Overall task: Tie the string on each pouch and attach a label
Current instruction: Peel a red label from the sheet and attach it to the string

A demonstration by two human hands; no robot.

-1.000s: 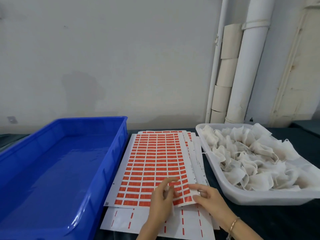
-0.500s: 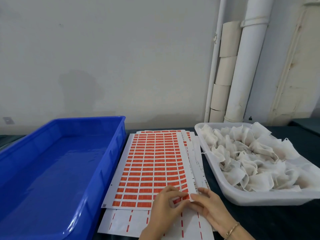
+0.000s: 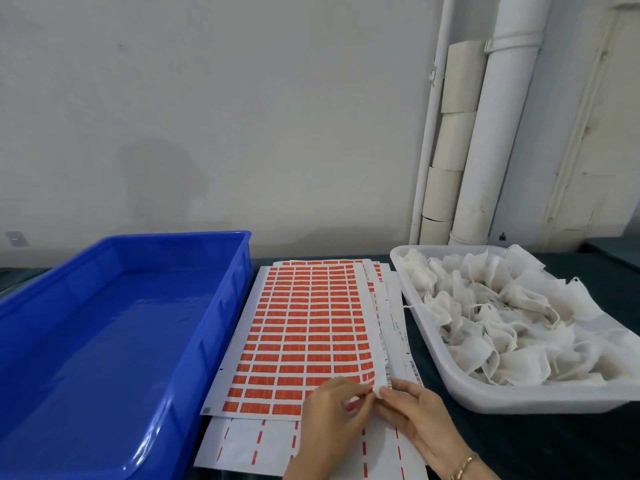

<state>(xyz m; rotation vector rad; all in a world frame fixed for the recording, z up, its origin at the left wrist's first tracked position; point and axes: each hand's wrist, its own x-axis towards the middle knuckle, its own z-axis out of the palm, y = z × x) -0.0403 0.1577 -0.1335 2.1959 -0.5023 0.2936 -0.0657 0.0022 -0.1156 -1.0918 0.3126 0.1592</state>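
Left hand (image 3: 331, 420), right hand (image 3: 417, 415) both pinch lifted near corner of label sheet (image 3: 301, 332); pouches (image 3: 502, 317) heaped in white tray (image 3: 485, 400)

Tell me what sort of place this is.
Probably a small packing or labelling workbench, not a home. A white tray holds heaped white cloth pouches; orange label sheets lie beside it, their near corner pinched by left hand and right hand; an empty blue crate stands left of them.

Glossy plastic bin (image 3: 104, 341), paper sheet (image 3: 304, 323), prob. gauze pouches (image 3: 502, 323).
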